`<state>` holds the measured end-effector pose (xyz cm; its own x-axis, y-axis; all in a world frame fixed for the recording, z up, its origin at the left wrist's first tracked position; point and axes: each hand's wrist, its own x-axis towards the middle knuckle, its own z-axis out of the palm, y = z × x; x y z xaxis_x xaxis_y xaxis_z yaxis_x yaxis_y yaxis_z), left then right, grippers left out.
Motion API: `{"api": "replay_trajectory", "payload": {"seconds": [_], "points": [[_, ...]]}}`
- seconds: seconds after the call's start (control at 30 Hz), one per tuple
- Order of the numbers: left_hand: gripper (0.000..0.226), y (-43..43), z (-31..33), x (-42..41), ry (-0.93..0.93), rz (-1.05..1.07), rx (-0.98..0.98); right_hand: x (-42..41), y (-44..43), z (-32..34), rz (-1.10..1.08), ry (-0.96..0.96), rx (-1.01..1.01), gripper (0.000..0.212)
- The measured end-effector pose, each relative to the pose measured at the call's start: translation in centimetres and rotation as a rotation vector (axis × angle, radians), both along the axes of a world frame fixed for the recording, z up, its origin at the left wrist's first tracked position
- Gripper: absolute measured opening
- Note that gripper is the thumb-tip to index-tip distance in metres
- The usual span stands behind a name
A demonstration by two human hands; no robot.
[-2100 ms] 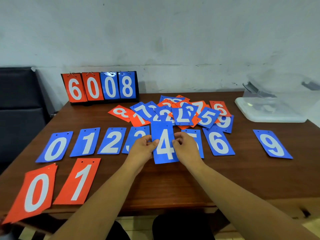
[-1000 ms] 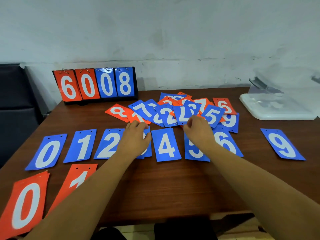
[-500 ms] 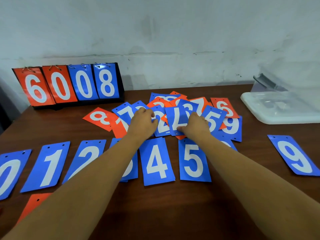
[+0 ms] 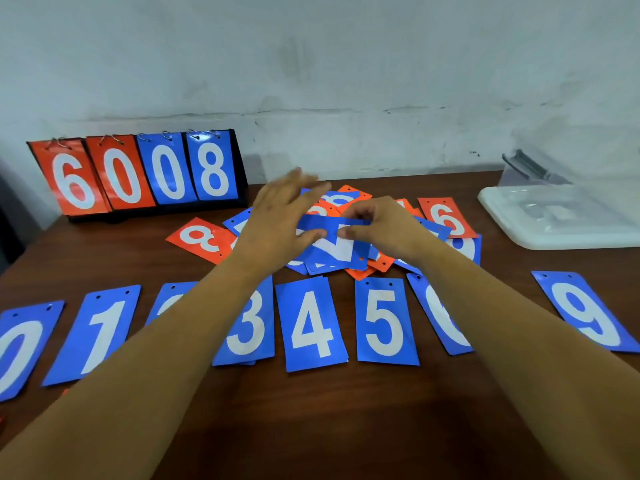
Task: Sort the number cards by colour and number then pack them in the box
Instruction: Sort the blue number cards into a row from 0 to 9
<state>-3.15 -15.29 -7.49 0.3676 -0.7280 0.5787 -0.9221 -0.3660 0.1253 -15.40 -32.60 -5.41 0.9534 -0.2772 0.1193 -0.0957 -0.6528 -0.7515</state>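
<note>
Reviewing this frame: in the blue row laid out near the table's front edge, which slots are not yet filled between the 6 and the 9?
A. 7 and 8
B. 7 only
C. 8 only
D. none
A: bare table lies between the blue 6 card and the blue 9 card, with no 7 or 8 placed.

- Brown wooden table [image 4: 346, 427], dark glossy grain, filling the lower view.
- Behind it, a pale wall [image 4: 311, 64], scuffed and stained, with a cracked seam running along just above the table's far edge.
- At the far left of the table, a flip scoreboard [image 4: 138, 171] stands upright against the wall on a black base, showing 6 and 0 in orange, 0 and 8 in blue, its leaves hung on metal rings.
</note>
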Motion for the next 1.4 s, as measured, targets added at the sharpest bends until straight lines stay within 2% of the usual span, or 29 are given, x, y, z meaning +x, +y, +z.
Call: {"api": "replay_trajectory", "payload": {"seconds": [0.07,0.13,0.2,0.23,0.3,0.37,0.4,0.47,0.6,0.7,0.77,0.83,0.97,1.1,1.2,1.33,1.4], "points": [[0.036,0.4,0.2,-0.5,0.046,0.011,0.116,0.4,0.8,0.4,0.037,-0.010,0.007,0.017],[0.019,1.1,-0.1,-0.6,0.236,0.100,0.096,0.9,0.9,0.1,-0.019,-0.043,0.081,0.019],[0.011,2.2,-0.6,-0.2,0.499,0.214,-0.086,1.7,0.2,-0.9,-0.206,-0.093,0.223,0.032],[0.013,2.8,-0.9,0.0,0.645,0.244,-0.199,2.1,-0.5,-1.7,-0.322,-0.089,0.221,0.038],[0.016,3.6,-1.6,0.4,0.880,0.277,-0.341,2.6,-1.9,-3.6,-0.495,0.079,-0.054,0.046],[0.016,3.9,-2.2,0.4,1.012,0.304,-0.350,2.9,-2.7,-5.5,-0.487,0.331,-0.331,0.071],[0.015,3.8,-2.5,0.3,1.073,0.309,-0.355,2.9,-2.8,-6.2,-0.456,0.418,-0.401,0.081],[0.014,3.6,-3.1,0.4,1.172,0.321,-0.388,3.1,-2.8,-6.8,-0.422,0.448,-0.437,0.087],[0.017,3.1,-3.6,0.4,1.235,0.346,-0.383,3.6,-2.6,-6.6,-0.413,0.382,-0.411,0.077],[0.022,3.0,-3.8,0.1,1.248,0.342,-0.374,3.7,-2.7,-6.2,-0.392,0.338,-0.301,0.071],[0.021,3.1,-3.9,0.0,1.251,0.345,-0.369,3.9,-2.9,-6.1,-0.434,0.316,-0.254,0.069],[0.019,3.2,-3.7,-0.1,1.257,0.343,-0.376,4.0,-2.9,-6.3,-0.496,0.330,-0.292,0.059],[0.015,3.2,-3.6,0.0,1.258,0.344,-0.394,4.1,-2.8,-6.6,-0.563,0.479,-0.411,0.079],[0.023,2.7,-3.2,0.3,1.232,0.375,-0.374,5.3,-3.3,-6.0,-0.563,0.500,-0.298,0.073],[0.029,2.5,-3.2,0.4,1.217,0.414,-0.353,5.0,-3.9,-5.9,-0.618,0.313,-0.167,0.056],[0.022,2.7,-2.7,-0.6,1.236,0.385,-0.359,2.8,-2.9,-4.1,-0.546,-0.068,0.259,0.030],[0.021,2.9,-2.3,-1.4,1.234,0.392,-0.367,1.2,-1.9,-2.6,-0.494,-0.167,0.384,0.024]]}}
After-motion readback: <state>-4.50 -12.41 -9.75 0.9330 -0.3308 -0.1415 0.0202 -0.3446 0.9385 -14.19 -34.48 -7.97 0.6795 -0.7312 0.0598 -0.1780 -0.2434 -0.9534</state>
